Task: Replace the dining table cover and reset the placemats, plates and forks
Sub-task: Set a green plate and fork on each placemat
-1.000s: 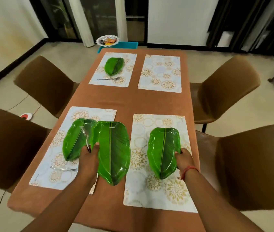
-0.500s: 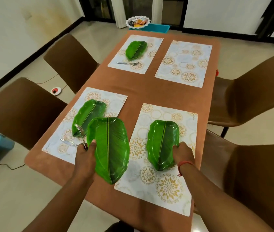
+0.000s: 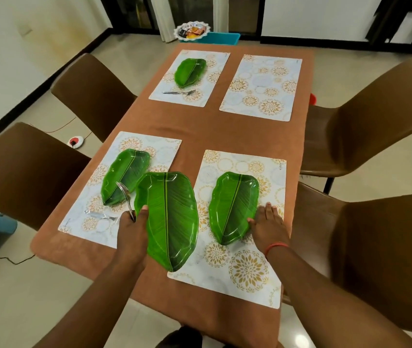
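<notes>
Table [image 3: 199,131] w/ a brown cover, four patterned placemats on it in a 2x2 layout. Left hand [image 3: 134,229] grips a big green leaf-shaped plate [image 3: 169,217] by its left edge, thumb on top of the rim, plate held above the gap between the two near mats & overlapping both; same hand also holds forks [image 3: 125,197] upright against the plate edge, tines pointing away from the person. Right hand [image 3: 267,224] has fingers straight & spread, resting flat on the near right placemat [image 3: 247,267], thumb touching the right edge of a second leaf plate [image 3: 233,207] lying on that mat. Near left placemat [image 3: 147,146] carries a third leaf plate [image 3: 124,175] at an angle, w/ a fork [image 3: 101,216] lying flat just below it. Far left placemat [image 3: 215,64] has a smaller-looking leaf plate [image 3: 189,71] & a fork [image 3: 179,92] beneath it. Far right placemat [image 3: 262,86] is bare. Brown chairs [image 3: 370,106] along both long sides. Red thread on right wrist. Beyond the far end, a white bowl [image 3: 192,31] of snacks on a teal stool [image 3: 222,38].
</notes>
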